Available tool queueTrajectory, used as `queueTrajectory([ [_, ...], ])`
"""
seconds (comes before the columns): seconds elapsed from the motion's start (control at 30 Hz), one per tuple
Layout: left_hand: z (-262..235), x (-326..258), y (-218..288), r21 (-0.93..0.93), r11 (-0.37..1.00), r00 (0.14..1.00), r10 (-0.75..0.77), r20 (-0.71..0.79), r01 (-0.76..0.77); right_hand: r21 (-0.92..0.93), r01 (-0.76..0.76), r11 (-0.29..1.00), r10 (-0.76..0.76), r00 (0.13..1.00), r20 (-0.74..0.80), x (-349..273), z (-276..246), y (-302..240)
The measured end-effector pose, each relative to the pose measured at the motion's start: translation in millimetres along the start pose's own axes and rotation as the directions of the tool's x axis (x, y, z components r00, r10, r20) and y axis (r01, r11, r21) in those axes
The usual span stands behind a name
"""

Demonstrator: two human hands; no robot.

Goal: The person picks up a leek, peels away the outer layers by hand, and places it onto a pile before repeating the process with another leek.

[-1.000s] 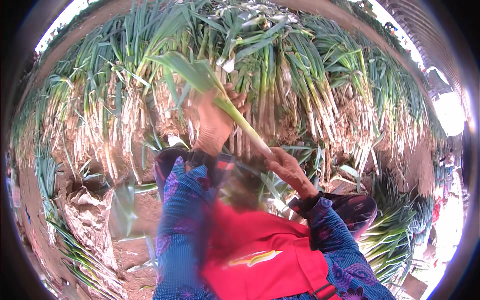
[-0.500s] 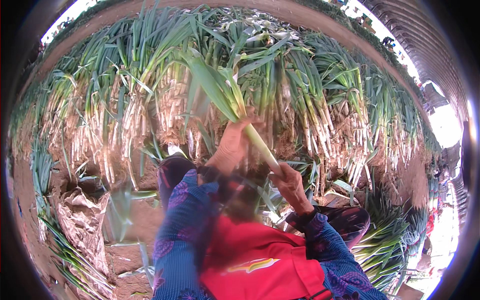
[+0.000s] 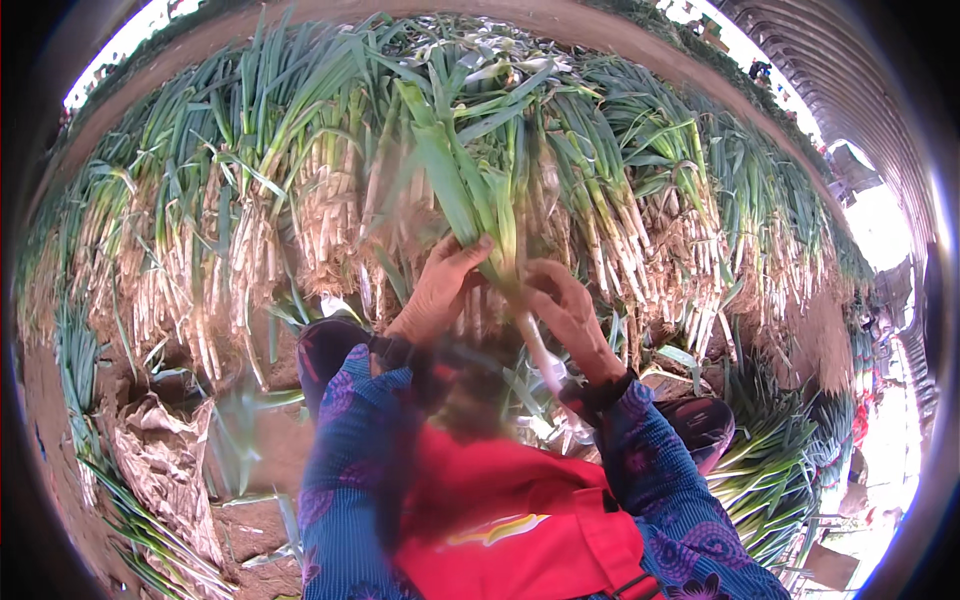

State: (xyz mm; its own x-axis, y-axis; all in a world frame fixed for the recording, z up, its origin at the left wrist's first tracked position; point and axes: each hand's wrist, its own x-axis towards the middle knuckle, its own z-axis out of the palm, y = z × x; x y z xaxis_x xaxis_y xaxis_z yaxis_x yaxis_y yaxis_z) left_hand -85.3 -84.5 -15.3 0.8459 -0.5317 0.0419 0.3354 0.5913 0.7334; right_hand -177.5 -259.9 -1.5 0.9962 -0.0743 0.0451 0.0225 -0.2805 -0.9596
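Leek: stands steeper than a second ago, its white end now reaching down closer to the red apron.
Right hand: has moved off the white end and up the stem, farther above the apron than before, its fingers now just below the leaves.
White end: earlier inside the right hand, now bare between that hand and the apron.
Left hand: thumb now showing across the leaf base.
Both hands: nearer each other, almost equally high above the apron.
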Motion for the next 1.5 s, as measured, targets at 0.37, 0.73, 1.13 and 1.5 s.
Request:
queueTrajectory([
  [0.37, 1, -4, 3, 0.177, 0.982, 0.997, -0.077, 0.026, 0.071, 0.176, -0.096, 0.980, 0.065, 0.983, 0.173, 31, 6, -29],
  [0.73, -1, -1, -11, 0.187, 0.982, 0.999, -0.013, -0.044, 0.021, 0.229, -0.006, 0.973, -0.026, 0.990, 0.135, 35, 15, -13],
  [1.13, -2, 5, -27, 0.491, 0.868, 0.932, 0.237, -0.273, -0.076, -0.203, 0.106, 0.973, -0.142, 0.975, -0.169, 34, 39, 3],
  [1.5, -22, 12, 5, 0.292, 0.951, 0.972, 0.156, -0.174, -0.101, 0.539, -0.127, 0.833, 0.171, 0.985, -0.033, 17, 27, -1],
])
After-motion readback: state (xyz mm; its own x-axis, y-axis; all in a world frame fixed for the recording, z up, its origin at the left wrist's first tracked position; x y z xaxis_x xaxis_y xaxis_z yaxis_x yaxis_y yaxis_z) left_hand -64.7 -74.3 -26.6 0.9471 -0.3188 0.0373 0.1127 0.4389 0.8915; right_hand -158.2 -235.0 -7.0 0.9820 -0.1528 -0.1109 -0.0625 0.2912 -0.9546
